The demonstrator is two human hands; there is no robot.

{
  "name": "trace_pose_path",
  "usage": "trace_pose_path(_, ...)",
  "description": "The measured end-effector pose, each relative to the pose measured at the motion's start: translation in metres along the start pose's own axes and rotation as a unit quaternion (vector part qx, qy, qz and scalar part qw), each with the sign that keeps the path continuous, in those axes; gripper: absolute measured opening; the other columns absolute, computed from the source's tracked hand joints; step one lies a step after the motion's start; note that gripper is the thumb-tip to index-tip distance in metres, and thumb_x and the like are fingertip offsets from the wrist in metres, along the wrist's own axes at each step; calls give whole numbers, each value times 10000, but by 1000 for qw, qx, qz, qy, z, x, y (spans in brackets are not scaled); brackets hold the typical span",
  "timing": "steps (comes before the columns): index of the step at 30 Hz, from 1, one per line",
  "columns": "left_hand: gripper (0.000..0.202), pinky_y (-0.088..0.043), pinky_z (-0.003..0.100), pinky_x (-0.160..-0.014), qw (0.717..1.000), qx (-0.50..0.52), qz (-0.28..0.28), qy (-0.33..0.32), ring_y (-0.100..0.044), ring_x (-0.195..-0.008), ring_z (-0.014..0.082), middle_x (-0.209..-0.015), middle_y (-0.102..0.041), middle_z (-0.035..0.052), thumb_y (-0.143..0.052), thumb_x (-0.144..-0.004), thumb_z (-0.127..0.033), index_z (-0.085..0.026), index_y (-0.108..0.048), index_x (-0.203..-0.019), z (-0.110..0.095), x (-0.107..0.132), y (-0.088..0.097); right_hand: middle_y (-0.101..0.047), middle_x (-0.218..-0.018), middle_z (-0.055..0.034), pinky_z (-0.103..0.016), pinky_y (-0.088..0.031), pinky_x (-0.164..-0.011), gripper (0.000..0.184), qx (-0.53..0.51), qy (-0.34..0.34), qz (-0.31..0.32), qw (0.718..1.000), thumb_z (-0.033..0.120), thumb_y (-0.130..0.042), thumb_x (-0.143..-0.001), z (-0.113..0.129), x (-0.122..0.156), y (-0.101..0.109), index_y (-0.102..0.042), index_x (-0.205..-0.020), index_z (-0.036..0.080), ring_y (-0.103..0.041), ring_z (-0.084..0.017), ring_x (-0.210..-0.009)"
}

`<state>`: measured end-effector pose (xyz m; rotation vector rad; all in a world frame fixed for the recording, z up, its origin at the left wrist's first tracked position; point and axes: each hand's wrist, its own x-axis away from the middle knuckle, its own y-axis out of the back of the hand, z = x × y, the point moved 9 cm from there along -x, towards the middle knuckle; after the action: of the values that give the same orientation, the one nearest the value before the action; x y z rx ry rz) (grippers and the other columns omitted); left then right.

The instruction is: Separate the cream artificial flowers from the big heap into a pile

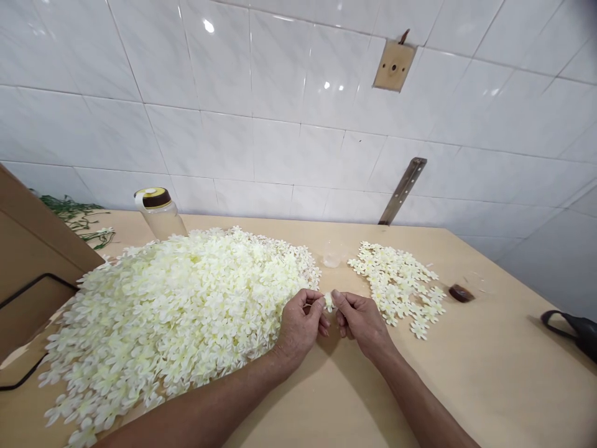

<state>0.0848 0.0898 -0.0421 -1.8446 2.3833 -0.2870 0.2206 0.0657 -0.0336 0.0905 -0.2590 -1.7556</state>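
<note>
Between my two hands is a small white artificial flower (329, 302), pinched at its edges above the table. My left hand (301, 320) grips it with thumb and forefinger, the other fingers curled. On the opposite side, my right hand (361, 320) pinches the same flower. A large heap of white-yellow artificial flowers (186, 305) spreads to the left, close beside my left hand. Past my right hand lies a smaller, flatter group of similar flowers (396, 277). Whether either hand hides another small piece, I cannot tell.
A clear bottle with a brown-yellow lid (161, 214) stands behind the heap. Green artificial stems (69, 214) and a cardboard box (37, 261) are at left. A small clear container (332, 256), a cup of dark liquid (461, 292) and a black strap (571, 330) lie on the table (489, 373).
</note>
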Motion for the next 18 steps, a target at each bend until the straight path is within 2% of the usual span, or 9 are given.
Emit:
trace_pose_path(6, 238, -495, 223, -433, 1000, -4, 5, -7, -554, -412, 114, -534, -599, -33, -604, -855, -399, -165, -562, -871, -1, 0, 0, -501, -468, 24, -241, -319, -368, 508, 8, 8, -9, 1000, 678, -607, -818, 3, 1, 0, -599, -648, 199, -454, -117, -365)
trace_pose_path(12, 233, -488, 227, -413, 1000, 4, 12, -1, -538, -387, 118, -520, -606, -36, -572, -877, -413, -186, -520, -880, 9, -2, -1, -457, -461, 51, -210, -316, -378, 469, -26, 31, -60, 997, 640, -651, -811, 3, -4, 14, -647, -741, 176, -410, -86, -363)
trace_pose_path(18, 188, -472, 226, -386, 1000, -2, 17, 15, -537, -386, 131, -493, -568, -52, -575, -863, -375, -196, -528, -899, 13, 0, -5, -411, -465, 70, -202, -300, -361, 443, -103, 29, -80, 991, 592, -721, -773, -5, -9, 27, -618, -676, 172, -340, -64, -371)
